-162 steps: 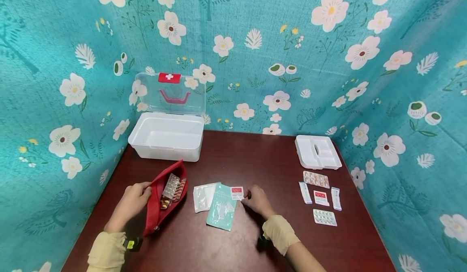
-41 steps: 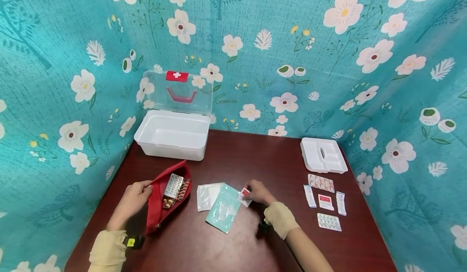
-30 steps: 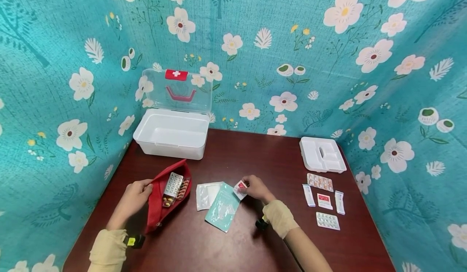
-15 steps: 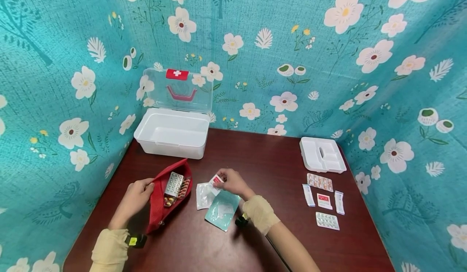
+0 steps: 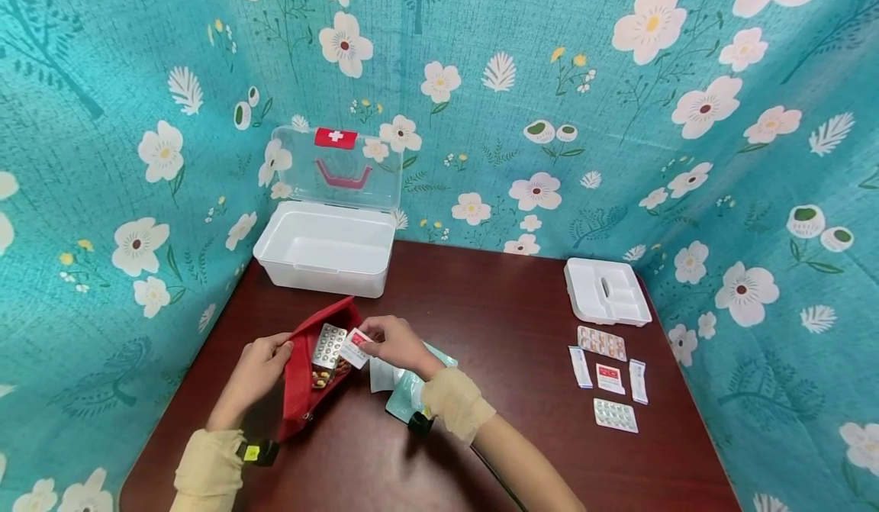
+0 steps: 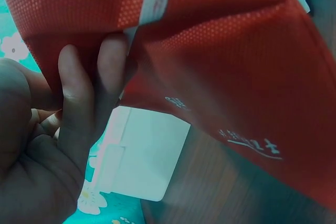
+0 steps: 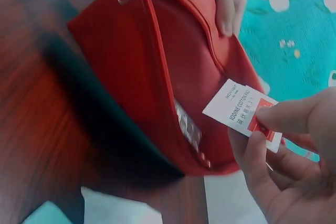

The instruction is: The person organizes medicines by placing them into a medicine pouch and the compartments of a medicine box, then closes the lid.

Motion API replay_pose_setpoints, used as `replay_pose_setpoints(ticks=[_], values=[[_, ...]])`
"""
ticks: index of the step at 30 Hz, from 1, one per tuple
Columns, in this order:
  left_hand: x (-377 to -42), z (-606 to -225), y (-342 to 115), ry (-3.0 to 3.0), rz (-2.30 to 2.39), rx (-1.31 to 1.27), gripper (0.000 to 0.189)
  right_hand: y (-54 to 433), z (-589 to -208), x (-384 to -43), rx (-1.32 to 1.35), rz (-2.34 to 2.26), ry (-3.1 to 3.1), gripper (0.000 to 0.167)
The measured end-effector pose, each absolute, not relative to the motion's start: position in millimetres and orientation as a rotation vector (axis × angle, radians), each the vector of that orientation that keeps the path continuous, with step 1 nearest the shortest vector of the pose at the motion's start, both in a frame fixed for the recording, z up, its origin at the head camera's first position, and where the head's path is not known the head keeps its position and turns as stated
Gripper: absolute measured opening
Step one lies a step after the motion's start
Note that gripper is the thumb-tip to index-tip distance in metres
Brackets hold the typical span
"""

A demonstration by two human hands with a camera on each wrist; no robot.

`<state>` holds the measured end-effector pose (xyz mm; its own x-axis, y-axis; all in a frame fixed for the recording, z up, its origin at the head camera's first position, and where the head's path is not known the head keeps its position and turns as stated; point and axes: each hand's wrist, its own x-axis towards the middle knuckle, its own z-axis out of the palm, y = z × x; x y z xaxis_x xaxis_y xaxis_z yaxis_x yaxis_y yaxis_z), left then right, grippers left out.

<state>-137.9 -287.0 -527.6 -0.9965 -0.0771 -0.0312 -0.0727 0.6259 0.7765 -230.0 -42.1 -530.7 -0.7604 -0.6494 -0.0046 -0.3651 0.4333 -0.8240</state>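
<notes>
One red pouch [image 5: 297, 384] gapes, its long axis slanting away from me and rightward. My left hand [image 5: 257, 371] grips its left side; my right hand [image 5: 394, 342] pinches a small white-and-red packet [image 7: 240, 107] between thumb and fingers. The packet lies leftward of that hand, at the pouch's mouth, just right of a silver pill sheet [image 5: 327, 344]; whether it touches the pouch, I cannot tell.

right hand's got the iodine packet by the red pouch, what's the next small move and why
Probably lower the iodine packet into the red pouch and release it: the right hand pinches it at the pouch's open mouth, the left hand grips the pouch's edge, and blister packs lie inside.
</notes>
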Motion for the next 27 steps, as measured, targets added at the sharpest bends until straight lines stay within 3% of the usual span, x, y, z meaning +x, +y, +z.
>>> replay_pose_setpoints(ticks=[12,19,27], values=[[-136.0,-530.9,-288.8,-2.801,-1.49,0.186,0.035,-70.1,-536.0,-215.9,-0.798,-1.167,2.217,0.03],[-136.9,-531.2,-289.9,-2.792,-1.474,0.178,0.034,-36.7,-539.5,-234.2,-0.744,-1.289,2.221,0.019],[-134.9,-528.6,-293.0,-2.801,-1.48,0.215,0.035,22.0,-555.5,-254.2,-0.779,-1.122,2.481,0.019]])
